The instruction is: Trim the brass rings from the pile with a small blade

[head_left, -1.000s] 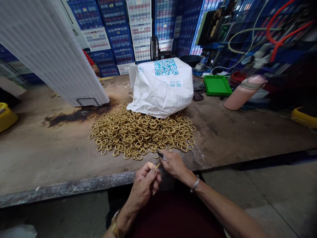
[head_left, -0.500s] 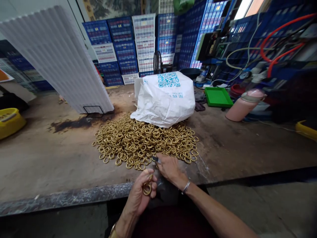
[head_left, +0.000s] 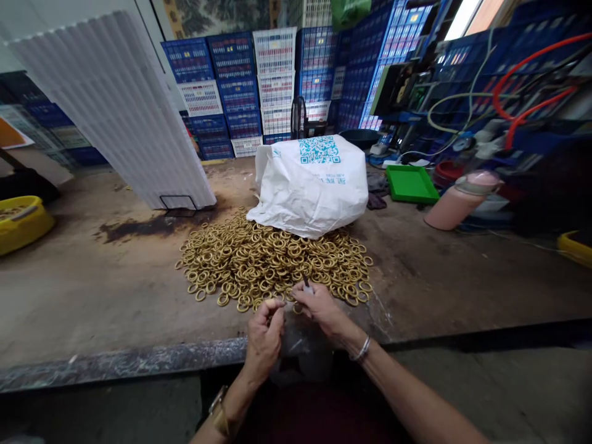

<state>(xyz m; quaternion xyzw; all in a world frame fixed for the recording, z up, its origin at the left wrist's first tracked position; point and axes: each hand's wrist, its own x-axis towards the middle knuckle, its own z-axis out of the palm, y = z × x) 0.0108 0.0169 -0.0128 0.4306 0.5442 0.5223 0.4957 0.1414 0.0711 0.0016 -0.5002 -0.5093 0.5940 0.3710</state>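
A wide heap of brass-coloured rings (head_left: 259, 262) lies on the worktable. At its front edge my left hand (head_left: 264, 339) is closed, back of the hand up, thumb and fingers drawn together. What it holds is hidden by the curled fingers. Close beside it on the right, my right hand (head_left: 321, 308) grips a small grey tool (head_left: 308, 289) with a dark tip pointing up over the rings. Its fingertips are low at the heap's edge, next to a loose ring (head_left: 297, 308). A small gap separates the two hands.
A white sack (head_left: 314, 197) with blue print rests on the heap's back. A corrugated white panel (head_left: 120, 111) leans in a black wire stand (head_left: 178, 205). To the right are a green tray (head_left: 412, 184) and a pink bottle (head_left: 462, 200). A yellow basin (head_left: 23, 228) stands far left.
My left hand has turned over and moved up to the heap; the ring seen in it earlier is now hidden. My right hand has tilted the tool from pointing left to pointing upward.
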